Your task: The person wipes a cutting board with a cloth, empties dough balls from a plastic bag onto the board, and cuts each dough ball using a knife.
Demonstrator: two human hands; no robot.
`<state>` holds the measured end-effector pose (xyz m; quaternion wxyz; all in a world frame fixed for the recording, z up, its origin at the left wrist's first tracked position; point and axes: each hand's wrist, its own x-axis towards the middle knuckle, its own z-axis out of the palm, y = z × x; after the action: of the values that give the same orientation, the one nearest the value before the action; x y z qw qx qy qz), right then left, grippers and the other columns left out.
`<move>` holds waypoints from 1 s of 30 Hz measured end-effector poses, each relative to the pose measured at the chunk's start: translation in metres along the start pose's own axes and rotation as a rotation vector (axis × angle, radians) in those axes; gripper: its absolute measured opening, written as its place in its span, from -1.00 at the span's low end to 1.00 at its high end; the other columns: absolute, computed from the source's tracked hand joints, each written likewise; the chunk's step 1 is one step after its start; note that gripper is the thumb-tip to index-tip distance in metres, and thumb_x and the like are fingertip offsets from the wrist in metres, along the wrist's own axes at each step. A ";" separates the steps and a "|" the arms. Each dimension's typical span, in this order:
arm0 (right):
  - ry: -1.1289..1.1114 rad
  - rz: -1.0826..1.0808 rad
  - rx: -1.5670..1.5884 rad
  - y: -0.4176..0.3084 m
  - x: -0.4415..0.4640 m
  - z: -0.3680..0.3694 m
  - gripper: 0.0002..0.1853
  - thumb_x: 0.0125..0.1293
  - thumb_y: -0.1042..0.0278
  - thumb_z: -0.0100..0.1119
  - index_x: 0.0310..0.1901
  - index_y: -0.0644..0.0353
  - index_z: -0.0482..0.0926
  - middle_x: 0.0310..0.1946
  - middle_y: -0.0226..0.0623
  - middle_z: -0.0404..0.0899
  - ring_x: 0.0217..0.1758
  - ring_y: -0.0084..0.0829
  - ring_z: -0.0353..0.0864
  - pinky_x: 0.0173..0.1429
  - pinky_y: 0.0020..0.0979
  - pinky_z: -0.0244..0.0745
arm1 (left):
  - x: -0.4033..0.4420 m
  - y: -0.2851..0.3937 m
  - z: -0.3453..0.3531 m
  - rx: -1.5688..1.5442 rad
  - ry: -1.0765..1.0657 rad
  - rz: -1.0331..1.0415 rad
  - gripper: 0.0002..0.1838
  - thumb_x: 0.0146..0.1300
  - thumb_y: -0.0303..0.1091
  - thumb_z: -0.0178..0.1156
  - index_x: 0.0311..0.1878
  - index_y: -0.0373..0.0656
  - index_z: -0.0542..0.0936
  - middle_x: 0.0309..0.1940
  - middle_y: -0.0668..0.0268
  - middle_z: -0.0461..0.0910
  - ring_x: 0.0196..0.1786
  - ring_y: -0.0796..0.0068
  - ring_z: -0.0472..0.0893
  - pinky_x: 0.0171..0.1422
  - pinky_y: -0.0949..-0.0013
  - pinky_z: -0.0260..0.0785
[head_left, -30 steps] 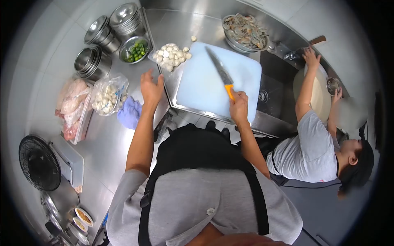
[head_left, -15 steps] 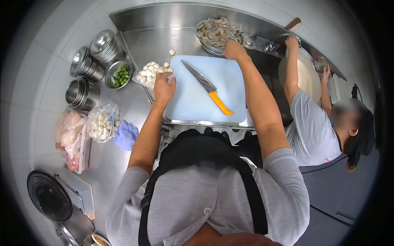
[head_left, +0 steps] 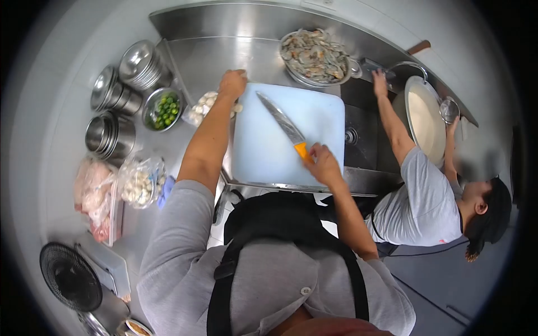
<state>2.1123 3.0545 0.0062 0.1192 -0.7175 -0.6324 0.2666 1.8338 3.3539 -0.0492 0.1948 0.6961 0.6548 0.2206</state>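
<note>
A knife [head_left: 281,120] with an orange handle lies on the light blue cutting board [head_left: 263,151], blade pointing to the upper left. My right hand [head_left: 324,163] is at the handle's end, fingers curled and partly blurred; whether they grip it is unclear. Beyond the board's upper left corner, my left hand [head_left: 232,83] has its fingers bent together; what they hold, if anything, is hidden. Under my left forearm sits a bag of white mushroom-like pieces [head_left: 203,105], partly covered. A bowl of raw shrimp [head_left: 315,56] stands behind the board.
To the left are a bowl of green limes [head_left: 166,111], stacked steel containers [head_left: 143,64], another bag of white pieces [head_left: 139,182] and bagged meat [head_left: 96,187]. At right, a co-worker [head_left: 417,196] reaches over the sink [head_left: 364,134] beside a large pale-filled basin [head_left: 424,117].
My right hand has moved from the shrimp bowl back to the knife handle. My left hand has reached farther forward, past the white pieces. The co-worker's hand has shifted away from the faucet.
</note>
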 end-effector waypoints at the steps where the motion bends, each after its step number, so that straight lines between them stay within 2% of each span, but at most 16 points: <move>1: -0.002 0.016 -0.018 -0.005 -0.010 0.001 -0.56 0.27 0.21 0.52 0.07 0.17 0.56 0.00 0.02 0.62 0.16 0.08 0.64 0.25 0.02 0.56 | 0.009 -0.007 0.007 0.027 -0.052 0.006 -0.60 0.37 -0.23 0.30 0.24 -0.01 0.74 0.22 -0.12 0.65 0.27 -0.12 0.65 0.46 0.01 0.50; 3: 0.123 -0.028 -0.007 0.005 -0.010 0.007 -0.44 0.28 0.22 0.51 0.26 0.17 0.54 0.00 0.04 0.63 0.10 0.08 0.67 0.22 0.01 0.58 | 0.024 -0.023 0.023 -0.023 -0.021 -0.040 -0.58 0.33 -0.19 0.33 0.22 -0.07 0.74 0.11 -0.10 0.71 0.22 -0.11 0.69 0.40 -0.02 0.53; 5: 0.172 0.013 0.108 -0.012 0.009 -0.015 -0.31 0.31 0.22 0.49 0.43 0.18 0.46 -0.10 0.01 0.68 -0.02 0.09 0.71 0.13 0.02 0.62 | 0.018 -0.020 0.019 -0.057 0.023 -0.105 -0.56 0.29 -0.18 0.35 0.20 -0.12 0.74 0.01 -0.08 0.74 0.15 -0.12 0.72 0.35 -0.04 0.56; 7: 0.210 0.002 0.163 -0.035 0.043 -0.052 -0.27 0.34 0.22 0.45 0.49 0.21 0.41 -0.22 -0.02 0.70 -0.12 0.08 0.74 0.02 0.01 0.64 | -0.001 -0.005 0.006 -0.167 0.182 -0.087 -0.57 0.26 -0.19 0.39 0.14 -0.18 0.72 -0.10 -0.03 0.75 0.03 -0.07 0.75 0.23 0.00 0.60; 9: 0.264 -0.084 0.205 -0.044 0.073 -0.083 -0.26 0.34 0.23 0.45 0.49 0.24 0.41 -0.30 -0.05 0.70 -0.13 0.05 0.75 -0.03 0.01 0.64 | -0.043 0.017 -0.015 -0.319 0.304 -0.037 -0.60 0.23 -0.22 0.43 0.07 -0.22 0.70 -0.19 0.03 0.76 -0.10 0.00 0.76 0.10 0.06 0.61; 10: 0.222 -0.094 0.131 -0.037 0.074 -0.084 -0.41 0.34 0.24 0.44 0.34 0.24 0.49 -0.25 -0.02 0.71 -0.07 0.02 0.76 0.04 0.00 0.63 | -0.070 0.027 -0.023 -0.409 0.347 0.012 -0.62 0.22 -0.25 0.45 0.03 -0.24 0.68 -0.23 0.06 0.75 -0.17 0.05 0.75 0.02 0.10 0.61; 11: 0.153 -0.107 0.106 -0.028 0.064 -0.075 -0.45 0.34 0.25 0.45 0.28 0.24 0.50 -0.20 0.00 0.70 -0.06 0.04 0.75 0.06 0.01 0.62 | -0.099 0.029 -0.022 -0.437 0.344 0.044 -0.64 0.21 -0.28 0.47 0.00 -0.25 0.65 -0.24 0.09 0.75 -0.20 0.12 0.74 -0.02 0.13 0.60; 13: 0.003 -0.136 0.040 -0.007 0.026 -0.042 -0.52 0.33 0.25 0.45 0.17 0.23 0.50 -0.09 0.04 0.70 -0.03 0.08 0.74 0.11 0.02 0.60 | -0.162 0.030 -0.010 -0.489 0.272 0.131 -0.66 0.19 -0.33 0.48 -0.02 -0.23 0.62 -0.24 0.14 0.74 -0.24 0.23 0.73 -0.07 0.19 0.59; 16: 0.022 -0.110 0.018 -0.005 -0.004 0.005 -0.57 0.33 0.29 0.43 0.10 0.22 0.45 0.07 0.14 0.63 0.00 0.17 0.71 0.18 0.05 0.59 | -0.230 0.036 0.012 -0.536 0.074 0.143 -0.68 0.19 -0.42 0.50 -0.02 -0.17 0.63 -0.17 0.17 0.73 -0.23 0.30 0.74 -0.10 0.24 0.59; 19: 0.093 -0.160 0.011 0.001 0.013 0.028 -0.56 0.33 0.36 0.38 0.16 0.22 0.43 0.15 0.20 0.57 0.03 0.26 0.70 0.21 0.08 0.59 | -0.243 0.040 0.022 -0.344 0.134 0.270 -0.70 0.22 -0.40 0.51 -0.02 -0.15 0.66 -0.11 0.16 0.71 -0.21 0.25 0.74 -0.11 0.25 0.60; 22: 0.060 -0.031 0.068 -0.018 0.004 0.016 -0.61 0.37 0.38 0.29 0.16 0.25 0.43 0.11 0.27 0.61 0.09 0.25 0.70 0.24 0.13 0.56 | -0.246 0.041 0.018 -0.408 0.126 0.302 -0.71 0.26 -0.45 0.50 0.04 -0.15 0.72 -0.06 0.14 0.71 -0.12 0.21 0.76 -0.05 0.20 0.62; 26: -0.030 -0.064 0.067 -0.006 0.006 0.038 -0.65 0.53 0.25 0.17 0.17 0.32 0.43 -0.07 0.32 0.69 0.04 0.27 0.72 0.19 0.18 0.56 | -0.241 0.029 0.023 -0.293 0.193 0.476 -0.79 0.30 -0.49 0.48 -0.01 -0.17 0.78 -0.08 0.14 0.75 -0.08 0.19 0.78 0.00 0.22 0.64; 28: -0.075 0.002 0.017 -0.016 0.000 0.031 -0.63 0.60 0.17 0.11 0.15 0.35 0.44 -0.18 0.31 0.72 -0.03 0.28 0.73 0.14 0.20 0.57 | -0.232 0.027 0.023 -0.332 0.165 0.500 -0.84 0.30 -0.47 0.49 -0.07 -0.20 0.80 -0.11 0.12 0.78 -0.10 0.17 0.79 -0.03 0.24 0.65; 30: -0.052 -0.062 -0.004 -0.025 -0.018 0.017 -0.62 0.64 0.12 0.08 0.10 0.36 0.47 -0.26 0.27 0.73 -0.10 0.32 0.72 0.07 0.20 0.58 | -0.223 0.024 0.020 -0.349 0.033 0.445 -0.82 0.29 -0.48 0.49 -0.05 -0.22 0.79 -0.11 0.12 0.77 -0.16 0.14 0.78 -0.10 0.22 0.64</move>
<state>2.0807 3.0385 0.0087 0.1096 -0.6908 -0.6576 0.2798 1.8546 3.1298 -0.0643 0.2478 0.7750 0.4413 0.3785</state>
